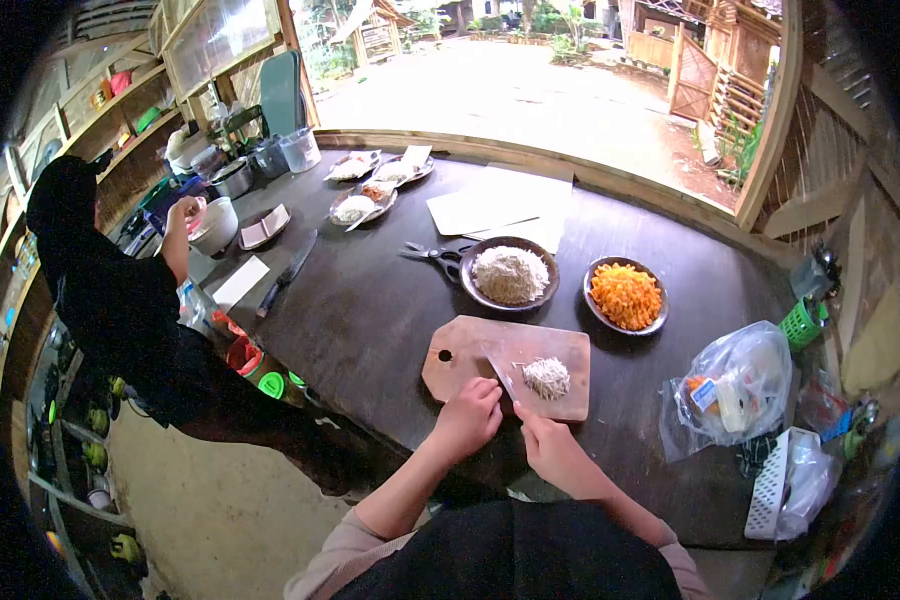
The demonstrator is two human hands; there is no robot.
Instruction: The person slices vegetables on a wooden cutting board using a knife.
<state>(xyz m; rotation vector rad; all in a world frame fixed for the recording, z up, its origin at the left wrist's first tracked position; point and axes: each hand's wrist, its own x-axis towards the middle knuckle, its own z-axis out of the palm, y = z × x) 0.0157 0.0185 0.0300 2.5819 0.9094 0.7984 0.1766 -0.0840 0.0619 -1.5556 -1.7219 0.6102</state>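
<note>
The kitchen knife (502,373) stands over the middle of the wooden chopping board (460,366), its thin, flat metal blade pointing to eleven o'clock and its long axis running back to five o'clock, where the right hand (553,445) is clamped on the handle. The left hand (468,413) is bent into a loose fist at the board's near edge, close beside the blade on its nine o'clock side; whether its fingers grip anything cannot be told. The two hands are apart, with the knife between them.

Just to the blade's three o'clock lies a small, loose mound of fine white shreds (547,378). The board is pale brown and smooth, with clipped corners and a round dark hole towards nine o'clock; its long axis runs roughly from nine to three.

On the dark, smooth surface (370,310), a round brown bowl (511,306) at the board's twelve o'clock carries a tall, crumbly whitish heap. At two o'clock, a round dish (592,318) holds coarse orange pieces. A crumpled, clear plastic bag (710,345) sits at three o'clock.
</note>
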